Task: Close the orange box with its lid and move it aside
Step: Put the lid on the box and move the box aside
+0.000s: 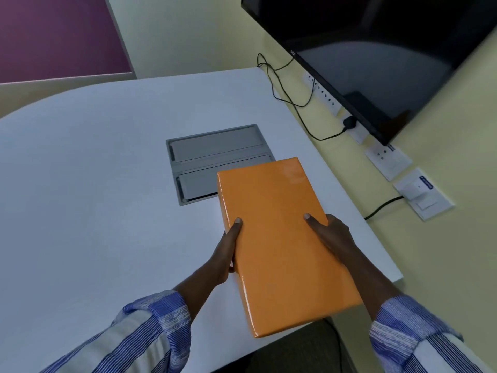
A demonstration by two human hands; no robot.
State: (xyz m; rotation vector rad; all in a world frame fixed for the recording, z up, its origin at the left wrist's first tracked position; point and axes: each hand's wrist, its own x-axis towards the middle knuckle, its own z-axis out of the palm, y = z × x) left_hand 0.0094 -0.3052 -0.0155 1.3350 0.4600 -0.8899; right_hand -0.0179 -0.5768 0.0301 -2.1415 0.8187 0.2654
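A glossy orange box with its lid on fills the lower middle of the head view, held above the right part of the white table. My left hand grips its left long side, thumb on top. My right hand holds the right long side, thumb resting on the lid. The box's near end juts past the table's front edge. Its underside and the fingers beneath are hidden.
A grey recessed cable hatch is set into the table just beyond the box. A dark wall screen hangs at the upper right, with sockets and black cables along the yellow wall beside the table's right edge.
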